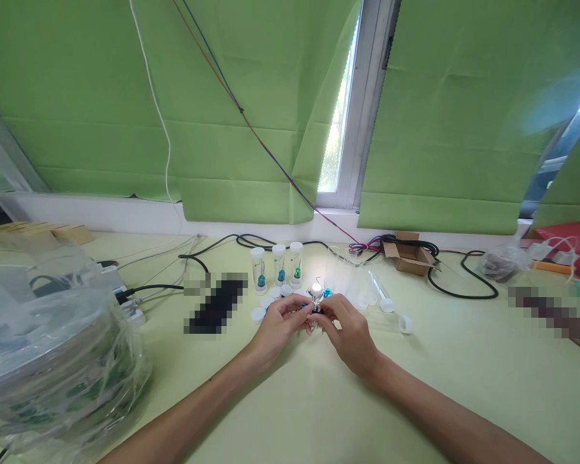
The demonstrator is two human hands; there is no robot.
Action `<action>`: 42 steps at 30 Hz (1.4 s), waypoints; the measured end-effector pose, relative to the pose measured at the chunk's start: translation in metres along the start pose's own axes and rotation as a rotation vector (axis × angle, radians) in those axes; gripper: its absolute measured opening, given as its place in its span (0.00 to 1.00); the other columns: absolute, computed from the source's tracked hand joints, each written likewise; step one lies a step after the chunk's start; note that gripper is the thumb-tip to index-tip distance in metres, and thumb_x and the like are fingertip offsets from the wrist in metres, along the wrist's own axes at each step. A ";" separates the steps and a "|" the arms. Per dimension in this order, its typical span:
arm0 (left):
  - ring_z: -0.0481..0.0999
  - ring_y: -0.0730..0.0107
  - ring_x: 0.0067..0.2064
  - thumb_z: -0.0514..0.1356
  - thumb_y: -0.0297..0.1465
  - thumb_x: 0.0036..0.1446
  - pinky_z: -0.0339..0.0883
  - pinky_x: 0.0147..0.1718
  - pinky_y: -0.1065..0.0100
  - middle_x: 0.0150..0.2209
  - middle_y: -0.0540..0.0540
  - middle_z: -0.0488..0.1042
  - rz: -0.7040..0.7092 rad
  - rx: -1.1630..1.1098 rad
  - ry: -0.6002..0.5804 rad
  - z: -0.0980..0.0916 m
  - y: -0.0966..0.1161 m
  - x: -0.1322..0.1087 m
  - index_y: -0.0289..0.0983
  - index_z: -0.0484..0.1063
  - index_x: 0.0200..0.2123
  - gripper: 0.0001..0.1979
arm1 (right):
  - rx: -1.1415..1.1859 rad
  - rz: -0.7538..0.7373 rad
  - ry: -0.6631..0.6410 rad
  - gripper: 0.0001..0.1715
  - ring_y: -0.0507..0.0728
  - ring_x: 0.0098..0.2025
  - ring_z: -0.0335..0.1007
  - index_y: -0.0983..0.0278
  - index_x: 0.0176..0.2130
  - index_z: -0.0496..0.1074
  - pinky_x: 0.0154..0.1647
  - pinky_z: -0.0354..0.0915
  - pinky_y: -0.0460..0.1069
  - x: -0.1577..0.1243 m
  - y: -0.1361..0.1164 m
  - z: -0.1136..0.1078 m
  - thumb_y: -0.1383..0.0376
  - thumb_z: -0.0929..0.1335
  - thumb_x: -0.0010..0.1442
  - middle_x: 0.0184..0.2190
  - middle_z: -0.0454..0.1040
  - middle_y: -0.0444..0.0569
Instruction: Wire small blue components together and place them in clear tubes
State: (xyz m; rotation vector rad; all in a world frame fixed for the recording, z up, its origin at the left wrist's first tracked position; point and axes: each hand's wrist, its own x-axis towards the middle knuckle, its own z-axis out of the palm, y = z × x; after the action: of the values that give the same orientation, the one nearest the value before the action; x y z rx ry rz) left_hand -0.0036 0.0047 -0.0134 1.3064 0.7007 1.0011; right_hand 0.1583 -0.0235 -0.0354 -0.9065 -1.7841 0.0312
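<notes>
My left hand (278, 327) and my right hand (352, 334) meet over the middle of the table, fingertips pinched together. Between them is a small dark piece (318, 311) with shiny parts, too small to name. Just beyond the fingertips a bright white light (317, 290) glares, with a blue piece (327, 292) to its right. Behind my left hand stand three clear tubes with white caps, two holding blue pieces with thin wires and one a green piece (297, 272). Several white caps (258, 315) lie beside my left fingers, partly hidden by them.
Clear empty tubes (379, 283) and a white cap (405, 324) lie right of my hands. An open cardboard box (410, 254) and black cables (473, 296) are behind them. A plastic-wrapped reel (62, 361) fills the left side. Green blinds (251, 154) hang over the window.
</notes>
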 end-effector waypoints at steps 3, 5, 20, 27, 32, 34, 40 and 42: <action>0.71 0.73 0.28 0.67 0.37 0.53 0.66 0.34 0.68 0.28 0.48 0.73 -0.010 -0.018 0.015 0.001 0.002 -0.001 0.35 0.75 0.36 0.11 | 0.010 -0.002 0.021 0.03 0.55 0.34 0.68 0.62 0.40 0.67 0.33 0.69 0.49 0.000 0.000 0.000 0.66 0.63 0.68 0.34 0.69 0.49; 0.71 0.73 0.29 0.67 0.36 0.53 0.67 0.34 0.68 0.28 0.48 0.73 -0.006 -0.027 0.016 0.002 0.002 -0.001 0.35 0.75 0.36 0.11 | 0.018 -0.014 0.038 0.03 0.55 0.34 0.68 0.61 0.40 0.67 0.33 0.69 0.49 0.000 0.000 0.001 0.67 0.63 0.68 0.34 0.68 0.49; 0.73 0.72 0.30 0.66 0.36 0.54 0.67 0.36 0.68 0.27 0.48 0.74 -0.002 -0.059 0.001 0.002 0.000 -0.002 0.35 0.74 0.37 0.11 | 0.114 -0.059 0.066 0.08 0.52 0.31 0.69 0.62 0.36 0.69 0.27 0.71 0.47 0.000 0.001 0.000 0.72 0.64 0.66 0.35 0.68 0.50; 0.73 0.73 0.31 0.67 0.36 0.54 0.68 0.38 0.68 0.29 0.48 0.74 -0.004 -0.105 0.027 0.001 0.000 -0.001 0.35 0.74 0.35 0.11 | 0.101 -0.097 0.052 0.11 0.57 0.41 0.71 0.61 0.44 0.71 0.36 0.74 0.50 0.000 0.001 0.001 0.74 0.66 0.63 0.40 0.70 0.53; 0.72 0.73 0.31 0.67 0.36 0.53 0.66 0.35 0.70 0.29 0.48 0.74 -0.003 -0.116 0.054 -0.001 0.001 0.000 0.35 0.75 0.35 0.11 | 0.116 -0.102 0.029 0.16 0.57 0.42 0.72 0.61 0.48 0.70 0.38 0.74 0.52 0.000 0.002 0.002 0.75 0.65 0.63 0.43 0.69 0.54; 0.71 0.74 0.30 0.67 0.36 0.53 0.65 0.33 0.71 0.28 0.48 0.73 -0.007 -0.117 0.053 -0.001 0.001 0.000 0.35 0.75 0.34 0.10 | 0.093 -0.102 0.030 0.16 0.57 0.42 0.71 0.61 0.48 0.70 0.39 0.73 0.53 0.000 0.002 0.002 0.75 0.65 0.63 0.42 0.70 0.53; 0.70 0.75 0.29 0.68 0.36 0.52 0.65 0.33 0.71 0.28 0.49 0.72 -0.007 -0.121 0.046 -0.001 0.003 -0.001 0.36 0.75 0.35 0.10 | 0.073 -0.102 0.030 0.14 0.57 0.40 0.71 0.60 0.48 0.70 0.38 0.72 0.52 0.001 0.003 0.002 0.74 0.64 0.65 0.39 0.72 0.52; 0.70 0.75 0.29 0.68 0.36 0.52 0.65 0.33 0.71 0.28 0.50 0.72 -0.004 -0.105 0.053 -0.001 0.003 -0.001 0.36 0.75 0.35 0.10 | 0.070 -0.097 0.025 0.14 0.57 0.40 0.72 0.60 0.47 0.69 0.38 0.72 0.52 0.001 0.003 0.002 0.74 0.64 0.65 0.39 0.73 0.51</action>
State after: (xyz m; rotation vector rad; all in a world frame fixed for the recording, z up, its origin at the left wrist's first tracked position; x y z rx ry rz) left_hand -0.0055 0.0042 -0.0107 1.1912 0.6815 1.0587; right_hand 0.1582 -0.0200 -0.0365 -0.7669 -1.7900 0.0201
